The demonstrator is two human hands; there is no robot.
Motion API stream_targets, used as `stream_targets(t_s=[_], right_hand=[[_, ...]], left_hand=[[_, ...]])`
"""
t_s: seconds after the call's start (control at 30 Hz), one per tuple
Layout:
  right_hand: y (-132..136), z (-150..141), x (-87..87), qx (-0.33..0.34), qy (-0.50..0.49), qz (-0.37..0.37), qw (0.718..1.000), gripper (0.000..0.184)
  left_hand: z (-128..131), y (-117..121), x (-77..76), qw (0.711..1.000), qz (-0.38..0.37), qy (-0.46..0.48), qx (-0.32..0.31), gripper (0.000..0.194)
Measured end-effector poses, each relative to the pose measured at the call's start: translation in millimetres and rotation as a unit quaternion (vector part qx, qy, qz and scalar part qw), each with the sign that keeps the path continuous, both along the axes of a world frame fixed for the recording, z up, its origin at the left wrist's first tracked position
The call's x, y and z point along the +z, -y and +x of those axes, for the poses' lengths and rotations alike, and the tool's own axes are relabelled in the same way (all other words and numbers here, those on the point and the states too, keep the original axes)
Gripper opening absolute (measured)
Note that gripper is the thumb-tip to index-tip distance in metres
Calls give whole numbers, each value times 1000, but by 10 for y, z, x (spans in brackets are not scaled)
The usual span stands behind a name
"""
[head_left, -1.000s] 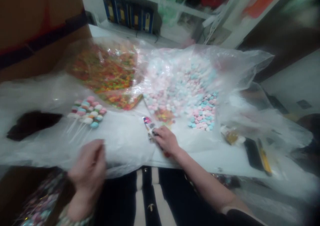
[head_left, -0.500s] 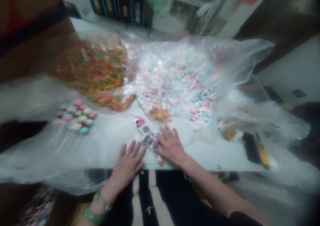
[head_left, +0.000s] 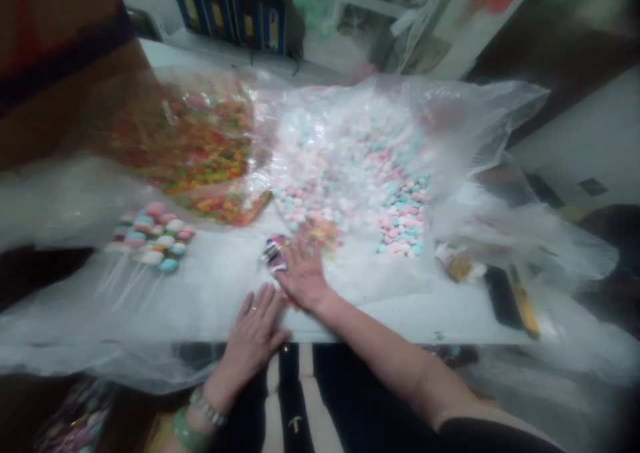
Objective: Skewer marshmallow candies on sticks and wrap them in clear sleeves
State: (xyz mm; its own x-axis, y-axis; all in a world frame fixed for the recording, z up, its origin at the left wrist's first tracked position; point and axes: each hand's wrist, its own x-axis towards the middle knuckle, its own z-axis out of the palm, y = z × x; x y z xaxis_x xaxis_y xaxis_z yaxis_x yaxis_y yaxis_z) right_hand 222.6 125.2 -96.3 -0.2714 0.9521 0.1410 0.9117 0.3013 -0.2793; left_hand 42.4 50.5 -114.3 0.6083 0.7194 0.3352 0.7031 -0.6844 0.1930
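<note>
My right hand [head_left: 304,274] lies flat with fingers stretched out, pressing on a printed plastic candy wrapper [head_left: 275,255] that is mostly covered by the palm. Close beside it, my left hand [head_left: 257,326] rests palm down near the table's front edge, fingers out and holding nothing. Just beyond the right hand is a small patch of orange and yellow gummies [head_left: 325,234]. Pink, white and blue marshmallows [head_left: 400,223] spill from a clear plastic bag behind it. To the left lie several marshmallow skewers [head_left: 155,236] on white sticks.
A large clear bag of orange and green gummies [head_left: 200,146] fills the back left, near a cardboard box [head_left: 65,59]. At the right lie a black phone [head_left: 503,297] and a yellow cutter knife [head_left: 525,306]. Blue binders [head_left: 230,13] stand behind the table [head_left: 400,319].
My right hand has slid left and slightly forward over the wrapper, which now lies further left and is more covered. My left hand has stayed nearly in place.
</note>
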Motion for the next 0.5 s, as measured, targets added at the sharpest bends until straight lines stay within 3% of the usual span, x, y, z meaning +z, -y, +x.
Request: stream_targets(t_s=[0.2,0.33,0.43,0.5], right_hand=[[-172,215,-10,-10,-163,-2,987,15],[-286,315,33,-53,-307,-8,950,11],[-301,303,187,-121,-420,-52,898,12],[-264,235,334,-151,-508,-136,837,15]], left_hand=[[10,13,1,1000,-23,17,2,67],[4,9,18,991,-114,69,20,51],[-10,-30,130,949,-223,212,67,29],[-6,-92,286,886,-282,337,145,24]])
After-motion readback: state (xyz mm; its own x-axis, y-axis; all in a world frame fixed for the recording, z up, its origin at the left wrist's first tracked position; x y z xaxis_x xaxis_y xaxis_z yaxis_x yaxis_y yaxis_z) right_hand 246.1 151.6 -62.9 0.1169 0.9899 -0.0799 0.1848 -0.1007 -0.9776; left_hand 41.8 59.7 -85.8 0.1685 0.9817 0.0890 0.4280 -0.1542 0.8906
